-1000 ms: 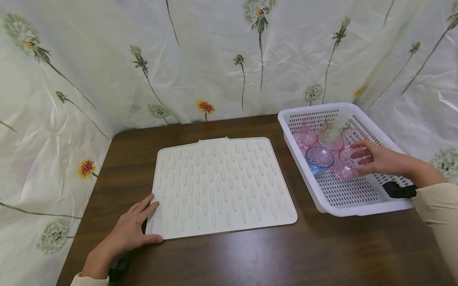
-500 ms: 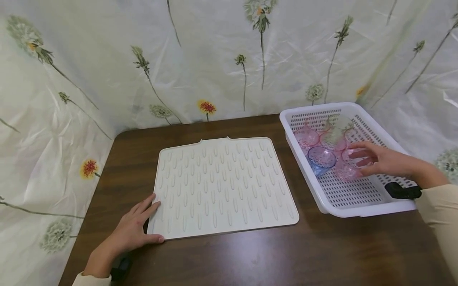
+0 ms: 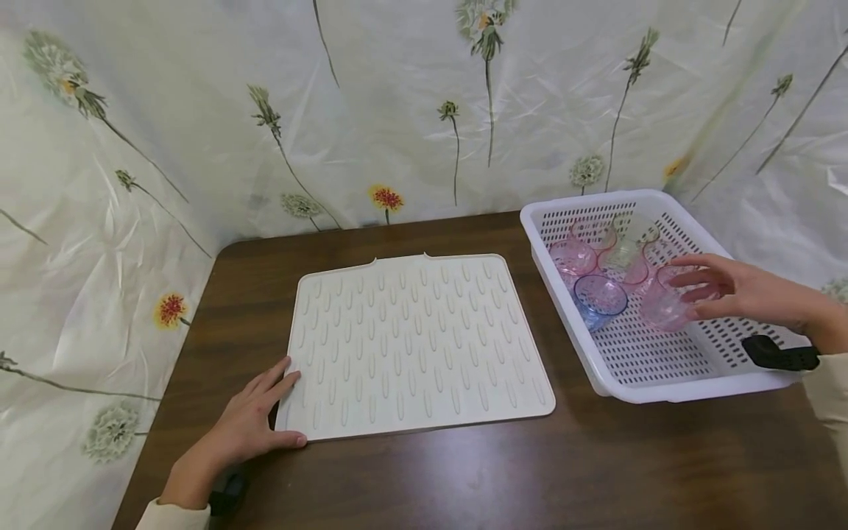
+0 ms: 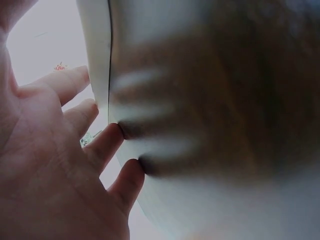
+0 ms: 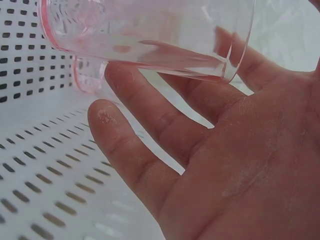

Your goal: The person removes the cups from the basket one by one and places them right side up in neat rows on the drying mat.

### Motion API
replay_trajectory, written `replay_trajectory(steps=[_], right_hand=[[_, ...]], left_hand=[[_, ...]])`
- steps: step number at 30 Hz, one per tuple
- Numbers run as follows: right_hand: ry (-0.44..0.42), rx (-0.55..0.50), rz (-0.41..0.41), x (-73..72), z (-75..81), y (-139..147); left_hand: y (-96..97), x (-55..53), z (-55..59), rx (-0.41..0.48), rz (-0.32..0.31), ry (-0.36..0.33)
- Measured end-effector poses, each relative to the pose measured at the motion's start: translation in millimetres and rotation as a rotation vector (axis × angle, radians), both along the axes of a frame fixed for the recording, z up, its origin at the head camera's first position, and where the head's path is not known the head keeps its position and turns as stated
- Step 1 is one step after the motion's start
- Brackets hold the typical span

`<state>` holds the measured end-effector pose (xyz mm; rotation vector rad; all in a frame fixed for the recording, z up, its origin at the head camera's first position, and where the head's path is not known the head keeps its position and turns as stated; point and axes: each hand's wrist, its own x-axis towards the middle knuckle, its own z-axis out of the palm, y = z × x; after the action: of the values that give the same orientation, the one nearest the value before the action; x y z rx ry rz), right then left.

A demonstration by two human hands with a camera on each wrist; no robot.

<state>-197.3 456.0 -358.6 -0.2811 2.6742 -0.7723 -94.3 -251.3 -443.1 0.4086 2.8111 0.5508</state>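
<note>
In the head view my right hand (image 3: 742,294) reaches into the white basket (image 3: 636,395) and grips a clear pink-rimmed cup (image 3: 662,305) between thumb and fingers. The right wrist view shows this cup tilted on its side, its wall (image 5: 150,35) lying along my fingers. My left hand (image 3: 241,423) rests at the near left corner of a white ridged mat (image 3: 417,346), fingers spread and fairly straight along its edge. The left wrist view has the left fingertips (image 4: 127,175) down on the dark tabletop beside that edge.
A blue cup (image 3: 599,298), several pink cups (image 3: 573,258) and a greenish clear cup (image 3: 629,243) stand in the basket. The basket and mat sit on a dark wooden table (image 3: 464,471). A flower-printed sheet (image 3: 397,110) hangs behind and at the sides.
My right hand has shifted right within the basket, and the pink cup has come along with it, apart from the blue one. My left hand stays at the mat's corner.
</note>
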Motion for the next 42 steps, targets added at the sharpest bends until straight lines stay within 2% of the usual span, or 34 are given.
replay_trajectory(steps=[9, 16, 20, 24, 29, 35, 38, 42], right_hand=[[0.035, 0.007, -0.034, 8.9, 7.2, 9], [0.115, 0.012, -0.105, 11.7, 29.2, 5], [0.168, 0.02, -0.146, 13.8, 40.1, -6], [0.232, -0.008, -0.152, 13.2, 50.7, -21], [0.281, -0.05, -0.132, 13.2, 62.0, -41], [0.36, -0.132, -0.071, 13.6, 74.4, -69], [0.394, -0.185, -0.03, 8.6, 82.0, -87], [0.4, -0.276, 0.03, -0.6, 89.4, -109]], left_hand=[[0.1, -1.1, 0.8, 0.01, -0.003, -0.008], [-0.3, -0.4, 1.0, 0.006, 0.0, -0.012], [-0.5, -0.6, 0.8, 0.004, -0.001, -0.01], [-0.3, -0.3, 1.1, 0.009, -0.002, -0.005], [-0.5, 0.8, 1.0, 0.002, -0.009, 0.004], [-0.6, 1.2, 0.5, 0.0, -0.016, 0.002], [-0.3, 0.7, 1.2, 0.008, -0.017, -0.001], [-0.1, 0.0, 1.4, 0.005, -0.024, -0.008]])
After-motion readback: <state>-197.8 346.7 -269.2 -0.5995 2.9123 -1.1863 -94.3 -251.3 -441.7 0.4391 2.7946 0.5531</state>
